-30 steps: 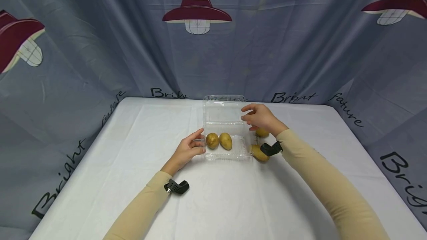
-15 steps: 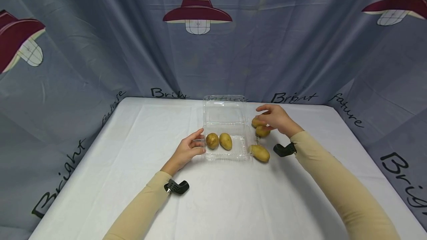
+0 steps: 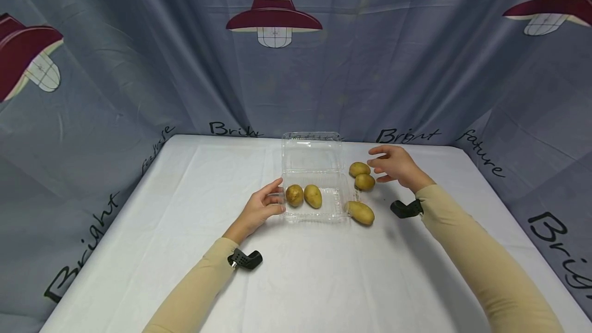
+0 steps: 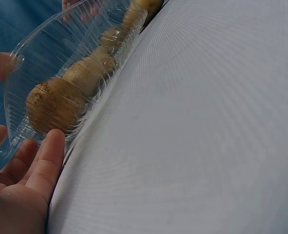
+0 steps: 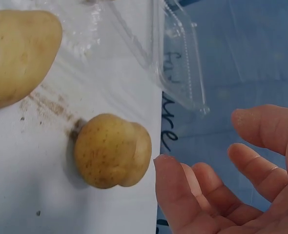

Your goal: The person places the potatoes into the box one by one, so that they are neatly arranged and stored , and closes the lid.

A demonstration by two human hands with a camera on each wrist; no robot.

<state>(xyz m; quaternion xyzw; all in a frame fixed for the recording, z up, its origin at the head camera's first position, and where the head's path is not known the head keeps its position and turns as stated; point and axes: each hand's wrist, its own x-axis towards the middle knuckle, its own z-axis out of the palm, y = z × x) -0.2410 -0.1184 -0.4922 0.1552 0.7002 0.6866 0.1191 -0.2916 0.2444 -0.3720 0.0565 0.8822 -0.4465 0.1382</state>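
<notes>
My left hand (image 3: 259, 207) rests against the left end of a hinged clear plastic container (image 3: 332, 204), fingertips at its wall. In the left wrist view its fingers (image 4: 47, 161) are fairly straight beside the plastic. Inside sit two potatoes, a rounder one (image 3: 294, 196) at the left and a second one (image 3: 313, 197) beside it. My right hand (image 3: 399, 164) holds nothing, its fingers spread and loosely bent. Just left of it lie two small potatoes (image 3: 359, 169) (image 3: 365, 182) close together. A longer potato (image 3: 361, 213) lies at the container's front right corner.
The container's lid (image 3: 311, 154) stands raised at the back, near the table's far edge. A white cloth (image 3: 314, 276) covers the table. Some brown dirt (image 5: 53, 107) marks it near the potatoes. Behind hangs a blue-grey curtain (image 3: 370, 76) printed with lamps.
My right hand has moved right, away from the container's right side and off the two small potatoes, which now show in full. The left hand and the container have stayed put.
</notes>
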